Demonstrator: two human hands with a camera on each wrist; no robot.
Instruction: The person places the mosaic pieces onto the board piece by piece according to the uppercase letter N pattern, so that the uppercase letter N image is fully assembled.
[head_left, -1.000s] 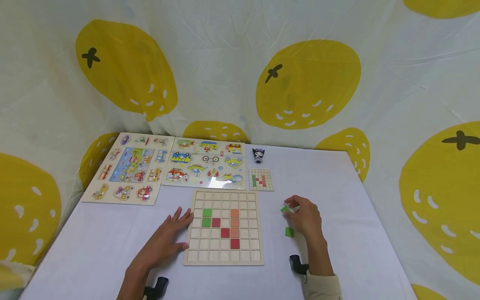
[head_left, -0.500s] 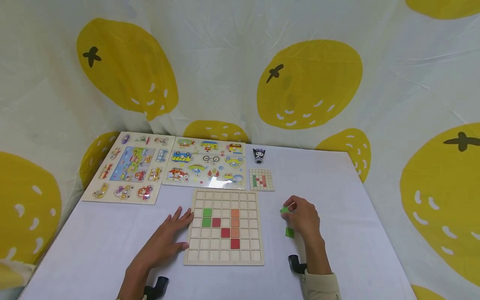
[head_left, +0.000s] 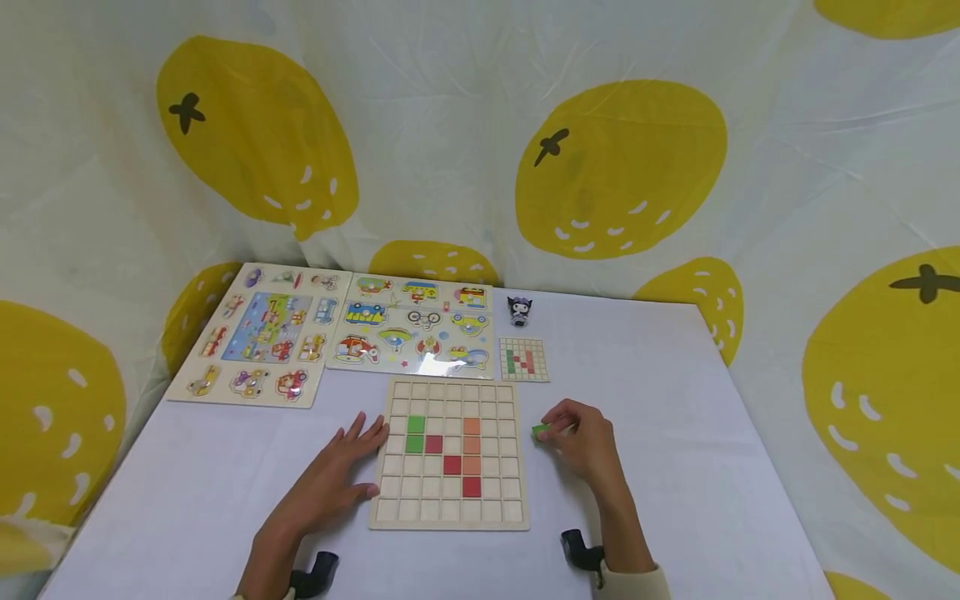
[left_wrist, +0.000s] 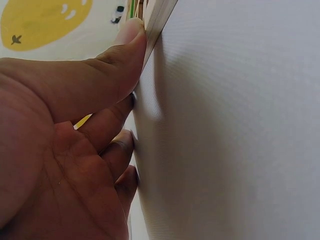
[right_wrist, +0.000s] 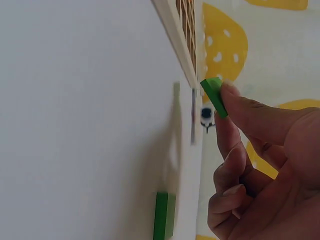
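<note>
My right hand pinches a green square tile between thumb and fingertips, held above the table just right of the wooden grid board. A second green tile lies on the table in the right wrist view; in the head view the hand hides it. Set in the board are two green tiles, a diagonal of red tiles and a column of orange tiles. With fingers spread, my left hand rests at the board's left edge, its thumb touching the rim.
Behind the board stands a small pattern card with a coloured grid, and beyond it a black-and-white figurine. Two vehicle puzzle boards lie at the back left. A patterned curtain hangs behind the table.
My right hand has moved left toward the board, carrying the green tile with it. The left hand keeps its place at the board's edge.
</note>
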